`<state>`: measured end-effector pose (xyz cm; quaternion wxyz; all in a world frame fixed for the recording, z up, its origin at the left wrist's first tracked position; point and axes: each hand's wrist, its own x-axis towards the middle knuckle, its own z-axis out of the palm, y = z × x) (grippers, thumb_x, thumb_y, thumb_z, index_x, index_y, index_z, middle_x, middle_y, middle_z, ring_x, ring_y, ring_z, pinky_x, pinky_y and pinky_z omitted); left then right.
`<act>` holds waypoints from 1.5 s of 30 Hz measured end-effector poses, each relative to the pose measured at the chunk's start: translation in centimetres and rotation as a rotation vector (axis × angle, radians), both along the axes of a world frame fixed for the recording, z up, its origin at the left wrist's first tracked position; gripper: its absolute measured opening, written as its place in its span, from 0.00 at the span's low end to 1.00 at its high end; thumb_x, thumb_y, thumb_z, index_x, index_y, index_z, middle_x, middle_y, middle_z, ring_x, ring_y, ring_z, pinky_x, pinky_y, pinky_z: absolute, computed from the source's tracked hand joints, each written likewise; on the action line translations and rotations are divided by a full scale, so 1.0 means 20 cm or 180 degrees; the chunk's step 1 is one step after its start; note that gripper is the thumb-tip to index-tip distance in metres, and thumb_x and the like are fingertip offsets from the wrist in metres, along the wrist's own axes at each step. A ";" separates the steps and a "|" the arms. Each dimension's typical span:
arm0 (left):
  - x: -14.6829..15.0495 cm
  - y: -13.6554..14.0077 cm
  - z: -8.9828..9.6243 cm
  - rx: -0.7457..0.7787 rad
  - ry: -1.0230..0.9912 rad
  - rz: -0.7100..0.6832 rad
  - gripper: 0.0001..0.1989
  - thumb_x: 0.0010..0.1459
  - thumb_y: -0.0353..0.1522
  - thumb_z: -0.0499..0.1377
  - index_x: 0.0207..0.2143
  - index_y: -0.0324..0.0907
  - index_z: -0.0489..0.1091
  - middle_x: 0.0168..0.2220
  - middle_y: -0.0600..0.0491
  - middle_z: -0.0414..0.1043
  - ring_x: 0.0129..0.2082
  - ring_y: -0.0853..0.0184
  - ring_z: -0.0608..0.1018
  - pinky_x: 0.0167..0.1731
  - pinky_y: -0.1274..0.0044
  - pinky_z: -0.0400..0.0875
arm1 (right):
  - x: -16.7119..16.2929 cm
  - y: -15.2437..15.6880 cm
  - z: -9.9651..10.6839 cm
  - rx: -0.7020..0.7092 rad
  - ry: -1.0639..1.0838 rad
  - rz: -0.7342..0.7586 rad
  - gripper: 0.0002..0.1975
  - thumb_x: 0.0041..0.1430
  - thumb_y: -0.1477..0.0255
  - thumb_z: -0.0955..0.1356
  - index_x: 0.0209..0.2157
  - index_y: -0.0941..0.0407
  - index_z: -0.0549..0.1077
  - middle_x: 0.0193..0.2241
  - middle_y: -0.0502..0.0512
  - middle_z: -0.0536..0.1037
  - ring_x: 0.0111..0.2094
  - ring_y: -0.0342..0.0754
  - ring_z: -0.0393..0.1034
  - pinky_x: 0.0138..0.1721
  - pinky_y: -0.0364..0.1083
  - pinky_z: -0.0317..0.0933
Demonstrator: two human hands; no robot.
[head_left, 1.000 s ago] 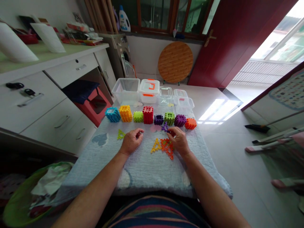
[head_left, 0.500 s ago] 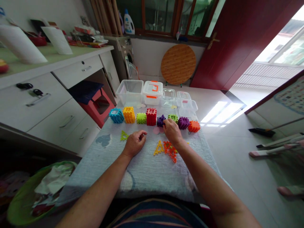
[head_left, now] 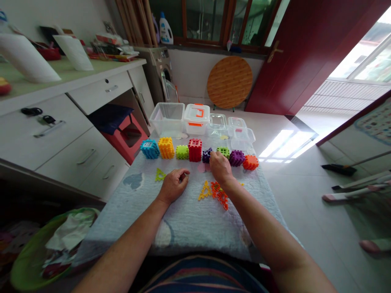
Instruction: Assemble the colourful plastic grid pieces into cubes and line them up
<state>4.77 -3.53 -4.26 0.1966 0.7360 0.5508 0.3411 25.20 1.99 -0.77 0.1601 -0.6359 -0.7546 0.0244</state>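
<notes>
My right hand (head_left: 220,167) reaches forward, its fingertips pinched at the right side of a small purple cube (head_left: 206,155) in a row of plastic grid cubes. That row runs blue (head_left: 149,149), yellow (head_left: 166,147), green (head_left: 182,152), red (head_left: 195,149), then green (head_left: 224,151), purple (head_left: 236,158) and orange (head_left: 250,162). My left hand (head_left: 174,185) rests curled on the pale blue towel (head_left: 183,219) with nothing visible in it. A yellow triangle piece (head_left: 205,191) and orange triangle pieces (head_left: 220,195) lie under my right wrist. A green triangle (head_left: 159,175) lies left of my left hand.
Clear plastic boxes (head_left: 167,118) and a lidded box with orange clasps (head_left: 197,118) stand behind the cubes. White drawers (head_left: 76,154) and a red stool (head_left: 128,136) are to the left, a green basket (head_left: 36,252) at lower left. Tiled floor lies to the right.
My right hand has moved forward from the triangle pieces, carrying a purple piece up to the small purple cube. My left hand has stayed put. The camera tilted slightly.
</notes>
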 end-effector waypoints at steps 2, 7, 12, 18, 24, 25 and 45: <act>0.00 0.00 0.00 0.0002 0.0006 0.0001 0.09 0.56 0.31 0.55 0.36 0.40 0.74 0.25 0.54 0.72 0.28 0.66 0.74 0.31 0.76 0.67 | 0.00 0.00 0.00 0.0001 0.0011 -0.0018 0.07 0.64 0.77 0.62 0.40 0.55 0.71 0.38 0.61 0.75 0.36 0.52 0.72 0.36 0.46 0.62; 0.00 0.00 0.00 0.0018 0.0029 0.0010 0.09 0.56 0.32 0.55 0.36 0.41 0.74 0.25 0.54 0.71 0.28 0.67 0.74 0.31 0.77 0.66 | 0.06 -0.05 0.05 0.0268 0.0341 0.0136 0.07 0.63 0.77 0.63 0.37 0.55 0.72 0.37 0.59 0.75 0.36 0.49 0.70 0.38 0.45 0.61; -0.01 0.00 -0.02 0.0031 0.0058 0.0037 0.09 0.56 0.31 0.56 0.37 0.41 0.74 0.26 0.55 0.72 0.28 0.68 0.73 0.30 0.78 0.66 | 0.25 -0.16 0.10 0.0421 0.0869 0.0580 0.03 0.60 0.76 0.66 0.34 0.56 0.73 0.33 0.54 0.75 0.32 0.46 0.69 0.36 0.43 0.61; -0.01 0.01 -0.03 0.0091 0.0091 0.0021 0.08 0.55 0.30 0.57 0.36 0.41 0.74 0.25 0.55 0.72 0.27 0.69 0.73 0.30 0.78 0.66 | 0.45 -0.29 0.03 -0.0206 0.1009 0.0541 0.03 0.58 0.74 0.67 0.33 0.56 0.74 0.26 0.51 0.75 0.27 0.44 0.68 0.32 0.44 0.58; -0.01 0.01 -0.03 0.0124 0.0085 0.0053 0.08 0.55 0.31 0.57 0.36 0.40 0.74 0.25 0.55 0.72 0.27 0.68 0.74 0.31 0.77 0.66 | 0.45 -0.34 -0.06 -0.0581 0.1127 0.0850 0.02 0.54 0.75 0.70 0.33 0.56 0.74 0.28 0.50 0.73 0.28 0.43 0.66 0.32 0.43 0.57; 0.00 0.01 -0.03 0.0123 0.0086 0.0057 0.08 0.55 0.31 0.57 0.36 0.40 0.74 0.25 0.55 0.72 0.27 0.68 0.74 0.31 0.77 0.66 | 0.44 -0.34 -0.06 -0.0616 0.1076 0.0941 0.02 0.54 0.74 0.70 0.32 0.56 0.74 0.27 0.50 0.73 0.29 0.44 0.65 0.33 0.43 0.57; -0.01 0.01 -0.03 0.0063 0.0026 0.0066 0.08 0.55 0.31 0.57 0.36 0.40 0.74 0.25 0.54 0.72 0.27 0.69 0.73 0.29 0.79 0.66 | 0.44 -0.39 -0.01 -0.0876 0.0791 0.1382 0.10 0.53 0.77 0.71 0.39 0.55 0.75 0.35 0.54 0.72 0.38 0.49 0.65 0.44 0.50 0.61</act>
